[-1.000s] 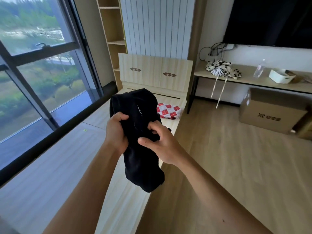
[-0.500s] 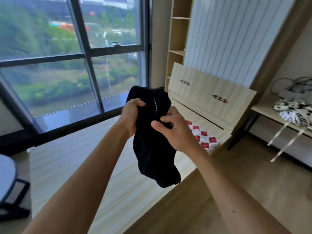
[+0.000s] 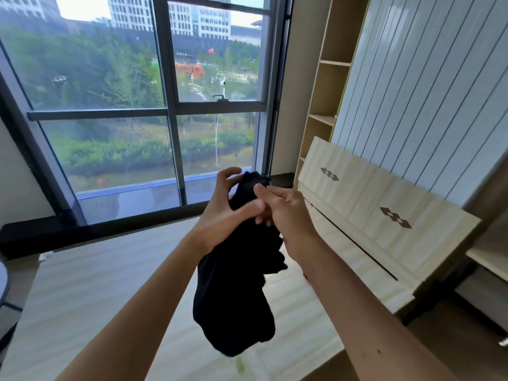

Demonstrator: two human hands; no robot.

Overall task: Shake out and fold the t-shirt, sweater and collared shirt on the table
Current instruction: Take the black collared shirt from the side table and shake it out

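Room: a large dark-framed window [image 3: 170, 111] filled the far wall, with trees and tall buildings outside; an open wooden shelf unit [image 3: 327, 86] stood in the corner beside white panelled wall.
Surface: a long pale wood table [image 3: 90, 292] ran below the window, ending at a raised pale panel [image 3: 384, 204] with dark diamond motifs.
Garment: a black garment [image 3: 236, 292] was held up in the air above the table, bunched at the top and hanging down in a loose crumpled mass; which of the three clothes it was could not be told.
Left hand: the left hand [image 3: 222, 213] was closed on the upper part of the cloth, thumb pressed across the front, fingers curled over the top edge.
Right hand: the right hand [image 3: 286, 213] was just beside the left, fingers pinched on the same bunched top of the garment.
Arms: both bare forearms reached forward from the lower edge, converging at the cloth.
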